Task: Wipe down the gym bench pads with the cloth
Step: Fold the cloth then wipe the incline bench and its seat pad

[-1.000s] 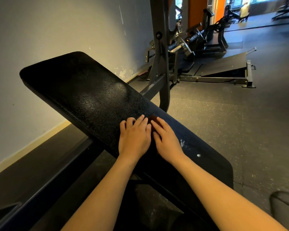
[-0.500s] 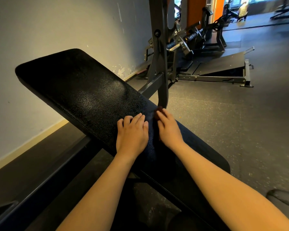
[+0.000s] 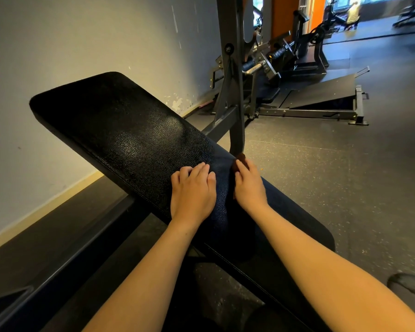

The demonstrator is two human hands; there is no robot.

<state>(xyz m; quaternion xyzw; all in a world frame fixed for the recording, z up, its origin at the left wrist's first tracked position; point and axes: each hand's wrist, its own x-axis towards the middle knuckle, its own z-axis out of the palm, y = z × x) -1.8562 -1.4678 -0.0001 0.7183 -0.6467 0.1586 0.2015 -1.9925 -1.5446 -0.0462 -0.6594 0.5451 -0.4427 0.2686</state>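
Both hands lay palm-down at frame centre on the black bench (image 3: 120, 130) pad — left hand (image 3: 193, 190) flat, fingers together; right hand (image 3: 248, 185) fingers curled over a dark cloth (image 3: 240, 157) at the pad's edge. No readable writing showed.

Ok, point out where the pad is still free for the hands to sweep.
The far stretch of the bench pad, running from the fingers of the left hand up toward the wall, lies bare. It is crowded at the pad's right edge: the right hand sits close to the grey upright post.
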